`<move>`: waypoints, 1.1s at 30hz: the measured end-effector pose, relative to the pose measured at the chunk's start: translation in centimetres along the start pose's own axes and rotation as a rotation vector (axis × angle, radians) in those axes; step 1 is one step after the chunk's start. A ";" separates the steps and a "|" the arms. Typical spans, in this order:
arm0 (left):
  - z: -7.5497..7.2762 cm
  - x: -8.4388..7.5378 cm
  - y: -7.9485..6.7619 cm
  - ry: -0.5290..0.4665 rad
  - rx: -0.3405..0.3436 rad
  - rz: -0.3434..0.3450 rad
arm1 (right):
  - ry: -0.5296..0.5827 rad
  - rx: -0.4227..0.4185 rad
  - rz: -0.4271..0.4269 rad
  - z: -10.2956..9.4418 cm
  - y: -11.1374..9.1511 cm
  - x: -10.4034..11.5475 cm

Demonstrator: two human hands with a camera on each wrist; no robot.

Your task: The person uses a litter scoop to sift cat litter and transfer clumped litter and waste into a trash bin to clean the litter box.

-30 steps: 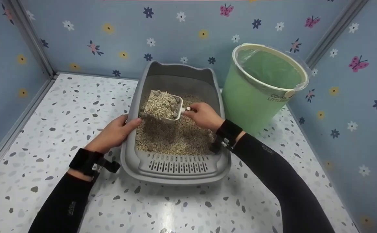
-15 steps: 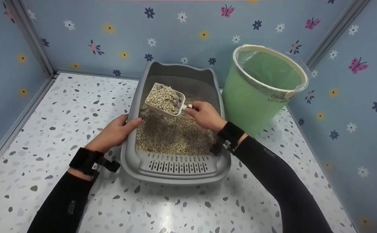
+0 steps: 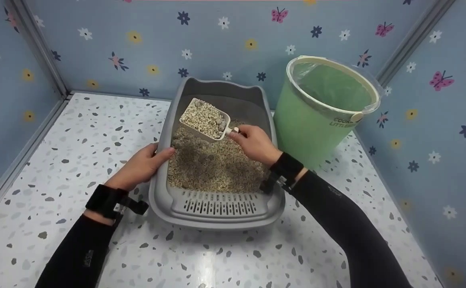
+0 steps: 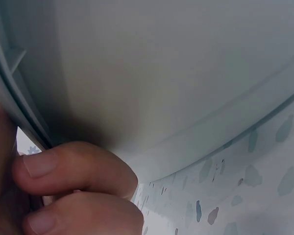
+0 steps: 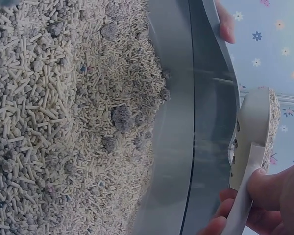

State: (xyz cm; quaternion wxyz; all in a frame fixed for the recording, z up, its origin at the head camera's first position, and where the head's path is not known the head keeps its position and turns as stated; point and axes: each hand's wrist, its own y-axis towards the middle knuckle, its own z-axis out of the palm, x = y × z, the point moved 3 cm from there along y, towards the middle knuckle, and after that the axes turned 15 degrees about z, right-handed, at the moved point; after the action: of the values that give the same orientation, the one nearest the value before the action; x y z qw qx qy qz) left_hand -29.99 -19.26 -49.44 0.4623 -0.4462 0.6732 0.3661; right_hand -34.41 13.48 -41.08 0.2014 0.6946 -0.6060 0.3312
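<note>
A grey litter box (image 3: pixel 221 220) holds pale pellet litter (image 3: pixel 217 176) with darker clumps in it. My right hand (image 3: pixel 256 145) grips the handle of a white litter scoop (image 3: pixel 228 120), which is heaped with pellets and some grey clumps and held above the litter. In the right wrist view the scoop (image 5: pixel 252 122) appears from its side, its handle between thumb and fingers. On the box's left rim my left hand (image 3: pixel 143 163) holds on, thumb over the top. The left wrist view shows its fingers (image 4: pixel 88 171) curled under the rim beside the outer wall (image 4: pixel 161 88).
A green bin (image 3: pixel 309 124) with a clear plastic liner stands right of the litter box, close against it. Flowered blue panels (image 3: pixel 225 40) enclose the back and sides. The floor (image 3: pixel 77 152) is white with grey speckles.
The loaded scoop has risen from the litter and shifted slightly toward the back of the box, losing some of its heap. My left hand keeps its place on the rim.
</note>
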 end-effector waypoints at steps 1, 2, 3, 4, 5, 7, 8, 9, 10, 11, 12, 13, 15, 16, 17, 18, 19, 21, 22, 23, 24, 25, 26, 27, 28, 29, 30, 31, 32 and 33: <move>0.0 0.0 0.0 -0.006 -0.001 0.001 | -0.003 -0.006 -0.003 -0.1 0.0 0.1; 0.0 0.0 -0.1 -0.008 -0.001 0.000 | -0.005 -0.013 -0.002 -0.2 0.0 0.2; 0.0 0.0 -0.1 -0.010 -0.002 -0.001 | -0.007 -0.016 0.000 -0.3 0.0 0.2; 0.0 0.0 -0.1 -0.006 -0.002 -0.002 | -0.007 -0.017 0.004 -0.3 0.0 0.3; 0.0 0.0 -0.1 -0.005 -0.001 -0.003 | -0.006 -0.016 0.005 -0.4 0.0 0.4; 0.0 0.1 -0.1 -0.005 -0.001 -0.005 | -0.001 -0.015 0.004 -0.6 0.0 0.5; 0.0 0.1 -0.1 -0.006 -0.002 -0.005 | 0.003 -0.015 0.004 -0.7 0.0 0.6; -0.1 0.1 -0.1 -0.005 -0.005 -0.006 | 0.007 -0.013 0.001 -0.8 0.0 0.6; -0.1 0.1 -0.2 -0.005 -0.007 -0.007 | 0.013 -0.013 -0.002 -0.9 0.1 0.7; -0.1 0.1 -0.2 -0.005 -0.008 -0.006 | 0.018 -0.013 -0.005 -1.0 0.1 0.8; -0.2 0.0 -0.2 -0.001 -0.009 -0.007 | 0.019 -0.013 -0.006 -1.1 0.1 0.9; -0.2 0.0 -0.3 0.000 -0.010 -0.009 | 0.019 -0.012 -0.006 -1.2 0.1 1.0; -0.2 0.0 -0.3 0.005 -0.010 -0.010 | 0.019 -0.010 -0.003 -1.4 0.1 1.0; -0.2 0.0 -0.4 0.005 -0.010 -0.011 | 0.022 -0.008 0.001 -1.5 0.0 1.0; -0.2 0.0 -0.4 0.006 -0.009 -0.010 | 0.023 -0.006 0.005 -1.6 0.0 1.0; -0.2 0.0 -0.4 0.004 -0.009 -0.011 | 0.023 -0.004 0.008 -1.7 -0.1 1.0; -0.2 0.0 -0.4 -0.001 -0.009 -0.010 | 0.027 0.000 0.013 -1.8 -0.2 1.0; -0.2 0.0 -0.4 -0.004 -0.013 -0.010 | 0.032 0.006 0.021 -2.0 -0.3 0.9; -0.1 0.0 -0.4 -0.007 -0.014 -0.010 | 0.029 0.006 0.022 -2.2 -0.4 0.9; -0.1 0.0 -0.4 -0.006 -0.013 -0.010 | 0.023 0.006 0.021 -2.3 -0.5 0.9; -0.1 0.0 -0.4 -0.004 -0.015 -0.010 | 0.013 0.003 0.019 -2.5 -0.5 0.9; -0.1 0.0 -0.4 -0.005 -0.015 -0.010 | 0.004 0.002 0.014 -2.7 -0.7 0.9; -0.1 -0.1 -0.4 -0.005 -0.015 -0.010 | -0.007 0.000 0.006 -3.0 -0.8 0.9; -0.1 -0.1 -0.4 -0.006 -0.012 -0.009 | -0.017 0.001 -0.001 -3.2 -1.0 0.9; -0.1 -0.1 -0.4 -0.006 -0.011 -0.006 | -0.027 0.001 -0.008 -3.5 -1.1 0.8; -0.1 -0.1 -0.4 -0.007 -0.010 -0.007 | -0.036 0.005 -0.015 -3.8 -1.3 0.7; 0.0 -0.2 -0.3 -0.008 -0.009 -0.008 | -0.042 0.008 -0.022 -4.1 -1.5 0.6; 0.1 -0.2 -0.3 -0.011 -0.008 -0.011 | -0.046 0.014 -0.026 -4.5 -1.8 0.5; 0.2 -0.2 -0.2 -0.011 -0.008 -0.013 | -0.054 0.015 -0.028 -4.9 -2.0 0.3; 0.2 -0.1 -0.2 -0.010 -0.008 -0.014 | -0.063 0.014 -0.029 -5.3 -2.2 0.0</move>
State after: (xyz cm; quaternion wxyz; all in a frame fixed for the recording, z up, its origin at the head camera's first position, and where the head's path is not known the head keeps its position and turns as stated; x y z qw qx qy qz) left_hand -29.75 -19.06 -49.41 0.4662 -0.4508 0.6664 0.3678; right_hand -33.44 17.52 -37.13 0.1819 0.7147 -0.5997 0.3105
